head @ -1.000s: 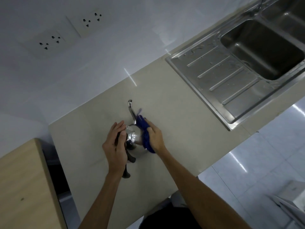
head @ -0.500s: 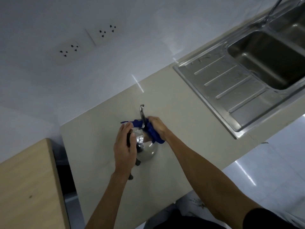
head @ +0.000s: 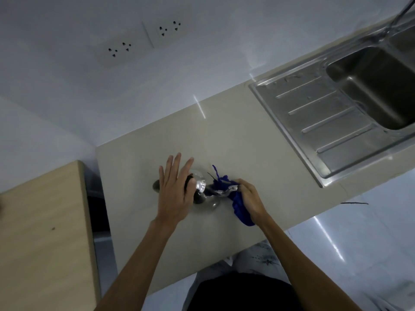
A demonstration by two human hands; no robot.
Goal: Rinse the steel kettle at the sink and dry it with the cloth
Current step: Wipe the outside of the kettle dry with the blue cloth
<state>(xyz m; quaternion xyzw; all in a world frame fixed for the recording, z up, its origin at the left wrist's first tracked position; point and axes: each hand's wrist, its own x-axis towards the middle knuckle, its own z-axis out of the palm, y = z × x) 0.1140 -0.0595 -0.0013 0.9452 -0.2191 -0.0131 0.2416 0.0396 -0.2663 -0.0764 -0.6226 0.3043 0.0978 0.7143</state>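
The small steel kettle stands on the beige counter, its curved spout pointing right. My left hand lies flat over the kettle's top and black handle, fingers spread and straight, hiding most of the body. My right hand grips the blue cloth, which is wrapped around the spout; a loose end of cloth sticks up behind the spout. The steel sink with its ribbed drainboard lies to the far right.
A wooden surface stands at the left, with a dark gap between it and the counter. Wall sockets sit on the white wall behind. The tap rises at the top right. Glossy floor tiles lie right of the counter edge.
The kettle has been turned so its spout points right instead of away. My right hand slid the cloth out along the spout. My left hand's fingers have flattened and spread.
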